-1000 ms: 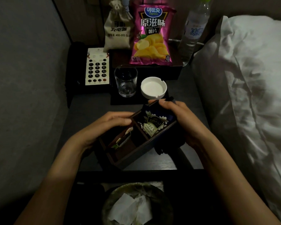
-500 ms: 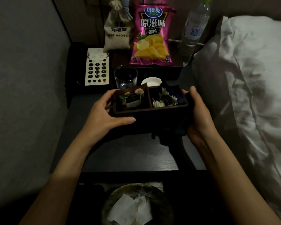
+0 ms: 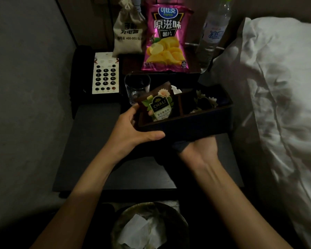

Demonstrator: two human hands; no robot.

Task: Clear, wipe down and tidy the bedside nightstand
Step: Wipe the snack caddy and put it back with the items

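Wooden box (image 3: 187, 123), two compartments, tea packets inside: held tilted above the nightstand (image 3: 97, 150), just in front of the glass (image 3: 136, 87). Its left end is gripped by the left hand (image 3: 131, 130), thumb along the front. Its underside is supported by the right hand (image 3: 199, 150); finger position cannot be told.

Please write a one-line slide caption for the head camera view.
Both hands, left hand and right hand, hold a wooden tea-bag box above the dark nightstand.

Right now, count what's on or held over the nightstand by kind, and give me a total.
Snack bags: 1, potato chip bag
Drawstring pouches: 1, charger pouch
Water bottles: 1
Drinking glasses: 1
Phones: 1, keypad telephone
Tea-bag boxes: 1, wooden box, gripped by left hand
Total: 6
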